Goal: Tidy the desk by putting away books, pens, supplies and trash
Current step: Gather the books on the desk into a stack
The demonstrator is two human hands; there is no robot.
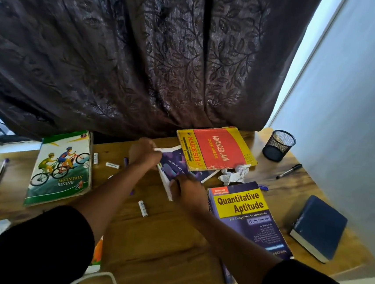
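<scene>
At the desk's middle, I am lifting the purple book, half-tucked under the Java book: thin, floppy, probably light. My left hand is pinching its far corner, right hand gripping its near edge.

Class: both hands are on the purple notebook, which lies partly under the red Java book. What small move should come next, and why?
Probably slide the purple notebook toward the person, out from under the red Java book: the left hand and right hand already grip its near edges, and that book pins its far corner.
</scene>
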